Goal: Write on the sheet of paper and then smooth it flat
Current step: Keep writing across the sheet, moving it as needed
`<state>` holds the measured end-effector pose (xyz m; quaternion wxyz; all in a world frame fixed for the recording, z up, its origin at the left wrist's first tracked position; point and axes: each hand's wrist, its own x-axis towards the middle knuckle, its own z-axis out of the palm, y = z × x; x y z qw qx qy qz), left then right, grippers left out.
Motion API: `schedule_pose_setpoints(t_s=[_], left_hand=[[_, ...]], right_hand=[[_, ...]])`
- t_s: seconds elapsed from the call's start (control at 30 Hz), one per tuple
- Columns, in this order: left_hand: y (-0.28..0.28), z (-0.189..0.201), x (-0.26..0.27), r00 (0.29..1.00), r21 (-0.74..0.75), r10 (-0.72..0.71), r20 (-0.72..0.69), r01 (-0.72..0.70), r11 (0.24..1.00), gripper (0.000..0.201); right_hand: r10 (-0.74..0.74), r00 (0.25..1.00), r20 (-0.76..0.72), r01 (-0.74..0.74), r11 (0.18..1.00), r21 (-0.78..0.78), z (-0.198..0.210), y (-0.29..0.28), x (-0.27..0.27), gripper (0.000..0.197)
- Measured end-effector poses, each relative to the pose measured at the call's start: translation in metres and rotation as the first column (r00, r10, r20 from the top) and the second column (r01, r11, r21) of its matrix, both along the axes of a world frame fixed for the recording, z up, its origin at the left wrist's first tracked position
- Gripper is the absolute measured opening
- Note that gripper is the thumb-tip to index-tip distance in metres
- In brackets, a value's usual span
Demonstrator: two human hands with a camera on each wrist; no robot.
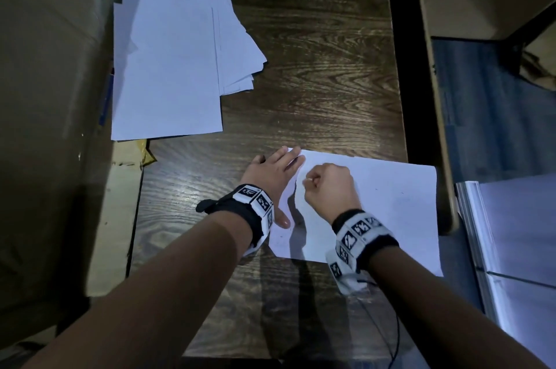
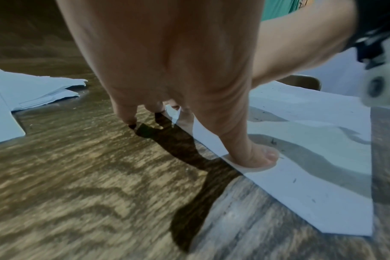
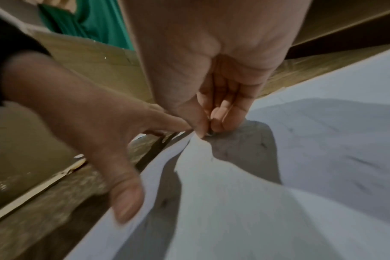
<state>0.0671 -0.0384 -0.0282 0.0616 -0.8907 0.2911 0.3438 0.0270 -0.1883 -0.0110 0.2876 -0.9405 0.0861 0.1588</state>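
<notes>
Sheet (image 1: pixel 391 212): near edge of the bench (image 1: pixel 316 67), thin, limp, easily creased.
Left hand (image 1: pixel 275 171): fingers flat, pinning its left edge.
Right hand (image 1: pixel 329 188): fingers curled, apparently pinching something small; unclear.
Hold: press edges, never bunch.

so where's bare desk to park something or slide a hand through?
Free: wood desk right of the paper stack, beyond the sheet; also the near-left wood between the left hand and the cardboard wall. Crowded: the sheet's left edge, where the left hand presses flat and the right hand pinches something small.
</notes>
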Motion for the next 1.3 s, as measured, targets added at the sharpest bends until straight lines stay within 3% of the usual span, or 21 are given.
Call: schedule_pose_setpoints(t_s=[0.13, 0.33, 0.5, 0.7, 0.9, 1.1, 1.3], left_hand=[[-0.003, 0.001, 0.000, 0.999, 0.057, -0.029, 0.039, 0.027, 0.998, 0.150], [-0.004, 0.000, -0.001, 0.999, 0.059, -0.013, 0.032, 0.011, 0.998, 0.148], [-0.004, -0.001, 0.000, 0.999, 0.067, -0.009, 0.035, 0.007, 0.998, 0.152], [-0.005, 0.001, -0.001, 1.000, 0.074, -0.006, 0.022, 0.005, 0.997, 0.149], [-0.006, 0.001, 0.000, 1.000, 0.090, -0.009, 0.019, 0.008, 0.996, 0.152], [-0.006, 0.003, -0.001, 1.000, 0.074, 0.001, 0.021, -0.003, 0.997, 0.149], [-0.006, 0.004, 0.000, 1.000, 0.087, 0.002, 0.013, -0.003, 0.996, 0.151]], right_hand=[[-0.062, 0.998, 0.015, 0.063, 0.998, -0.031, 0.000, 0.004, 0.046, 0.016], [0.026, 0.997, -0.068, -0.031, 0.997, -0.071, 0.008, -0.001, 0.008, 0.011], [-0.059, 0.998, 0.009, 0.059, 0.995, -0.076, 0.002, 0.001, 0.050, 0.015], [0.063, 0.998, -0.021, -0.065, 0.993, -0.100, 0.005, 0.001, 0.002, 0.016], [-0.031, 0.999, 0.041, 0.033, 0.997, -0.070, 0.003, 0.003, 0.053, 0.016], [0.044, 0.999, -0.021, -0.045, 0.997, -0.064, 0.006, -0.001, 0.003, 0.013], [-0.064, 0.996, 0.065, 0.066, 0.997, -0.030, -0.004, -0.001, 0.052, 0.014]])
